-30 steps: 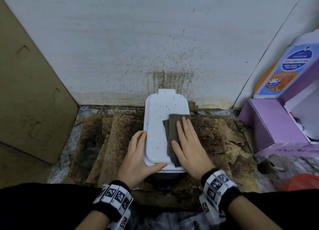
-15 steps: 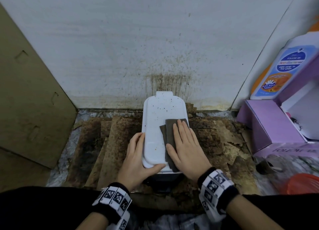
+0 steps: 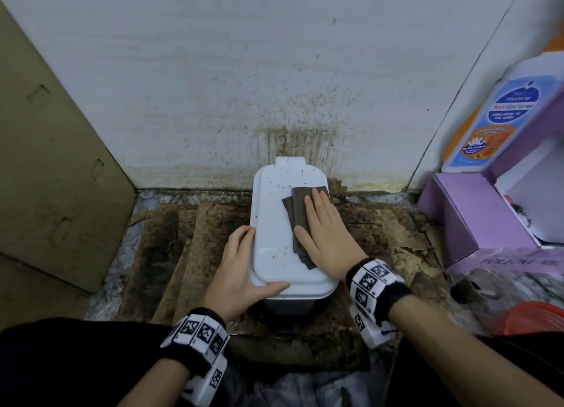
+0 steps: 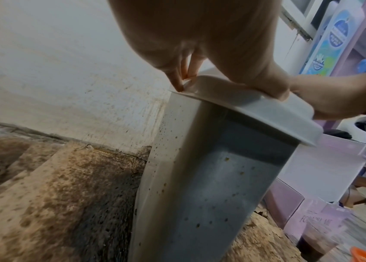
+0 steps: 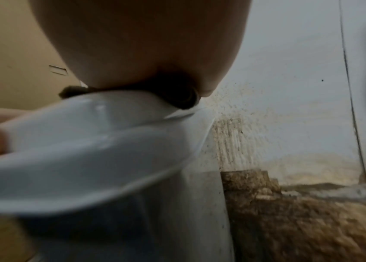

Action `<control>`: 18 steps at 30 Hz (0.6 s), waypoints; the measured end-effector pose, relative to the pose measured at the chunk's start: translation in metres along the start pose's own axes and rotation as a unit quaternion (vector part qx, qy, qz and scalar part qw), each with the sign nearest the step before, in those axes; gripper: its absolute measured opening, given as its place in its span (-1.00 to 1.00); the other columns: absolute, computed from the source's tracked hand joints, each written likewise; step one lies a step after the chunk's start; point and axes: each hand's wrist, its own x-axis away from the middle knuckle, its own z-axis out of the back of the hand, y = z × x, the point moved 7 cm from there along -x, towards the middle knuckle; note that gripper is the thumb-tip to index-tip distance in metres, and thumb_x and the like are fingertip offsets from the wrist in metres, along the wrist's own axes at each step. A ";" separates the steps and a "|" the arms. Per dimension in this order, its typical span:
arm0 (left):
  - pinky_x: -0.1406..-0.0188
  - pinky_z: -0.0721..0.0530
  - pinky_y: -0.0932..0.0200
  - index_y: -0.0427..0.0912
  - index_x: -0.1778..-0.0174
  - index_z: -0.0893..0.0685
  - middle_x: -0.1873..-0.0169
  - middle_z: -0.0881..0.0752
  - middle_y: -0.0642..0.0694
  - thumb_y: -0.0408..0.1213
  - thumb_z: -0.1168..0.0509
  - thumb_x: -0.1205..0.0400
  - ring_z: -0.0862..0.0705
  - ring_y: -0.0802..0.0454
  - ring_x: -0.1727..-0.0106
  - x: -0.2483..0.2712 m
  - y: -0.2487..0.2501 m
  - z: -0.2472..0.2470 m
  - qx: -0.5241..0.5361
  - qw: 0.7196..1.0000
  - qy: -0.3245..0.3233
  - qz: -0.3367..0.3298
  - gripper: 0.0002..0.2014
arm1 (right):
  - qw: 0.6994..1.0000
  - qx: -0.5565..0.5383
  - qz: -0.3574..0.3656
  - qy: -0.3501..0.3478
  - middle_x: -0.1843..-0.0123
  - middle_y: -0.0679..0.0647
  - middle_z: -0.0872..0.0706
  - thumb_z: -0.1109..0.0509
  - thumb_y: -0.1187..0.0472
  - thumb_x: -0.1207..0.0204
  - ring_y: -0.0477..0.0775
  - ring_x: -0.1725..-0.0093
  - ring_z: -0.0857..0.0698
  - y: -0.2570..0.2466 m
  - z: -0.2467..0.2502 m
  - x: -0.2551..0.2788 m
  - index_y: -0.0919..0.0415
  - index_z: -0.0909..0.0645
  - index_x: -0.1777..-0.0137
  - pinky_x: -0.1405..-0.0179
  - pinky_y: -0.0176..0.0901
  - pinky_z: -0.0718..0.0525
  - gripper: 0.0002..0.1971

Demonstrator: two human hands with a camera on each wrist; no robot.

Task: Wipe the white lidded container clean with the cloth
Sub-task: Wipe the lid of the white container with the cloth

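Note:
The white lidded container (image 3: 274, 223) stands upright against the stained wall, its lid speckled with brown spots. A folded dark brown cloth (image 3: 297, 211) lies on the right half of the lid. My right hand (image 3: 323, 232) presses flat on the cloth with straight fingers. My left hand (image 3: 241, 260) grips the lid's near left corner, fingers along the left edge and thumb across the front rim. In the left wrist view the container's spotted side wall (image 4: 200, 186) shows below the lid rim (image 4: 244, 113). The right wrist view shows the cloth (image 5: 182, 99) squeezed between palm and lid (image 5: 88, 133).
Stained brown cardboard sheets (image 3: 195, 248) cover the floor around the container. A cardboard panel (image 3: 55, 168) leans at the left. A purple box (image 3: 476, 214) and a wash bottle (image 3: 494, 116) stand at the right, with an orange object (image 3: 537, 318) nearer me.
My right hand has slid the cloth along the lid away from me, toward the wall. The left hand has kept its hold on the near left corner.

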 end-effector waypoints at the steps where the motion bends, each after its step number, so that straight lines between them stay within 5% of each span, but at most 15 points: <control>1: -0.55 -0.33 0.19 -0.06 -0.70 -0.18 -0.59 -0.13 0.23 0.36 -0.53 -0.32 -0.18 0.27 -0.63 0.001 0.000 0.000 0.001 1.000 0.002 0.001 0.13 | 1.000 -0.005 -0.001 0.012 -0.82 0.17 0.26 0.09 -0.15 -0.82 0.06 -0.78 0.31 -0.003 -0.003 0.010 0.27 0.17 -0.79 -0.78 0.03 0.24 -0.28; 10: -0.55 -0.39 0.10 0.02 -0.69 -0.17 -0.56 -0.14 0.24 0.31 -0.57 -0.31 -0.21 0.26 -0.62 0.001 0.004 -0.001 0.009 1.000 0.015 -0.001 0.10 | 0.990 -0.069 -0.044 0.117 -0.83 0.04 0.20 0.07 -0.15 -0.80 -0.08 -0.78 0.30 -0.025 -0.027 0.085 0.18 0.11 -0.80 -0.78 -0.08 0.17 -0.31; 18: -0.59 -0.34 0.07 0.01 -0.71 -0.12 -0.60 -0.08 0.22 0.31 -0.54 -0.35 -0.14 0.23 -0.67 0.001 -0.002 -0.005 0.023 1.000 -0.006 0.002 0.11 | 0.997 -0.056 -0.038 0.034 -0.80 0.01 0.36 0.06 -0.17 -0.81 -0.08 -0.76 0.37 -0.007 -0.008 0.046 0.15 0.24 -0.79 -0.73 -0.15 0.26 -0.28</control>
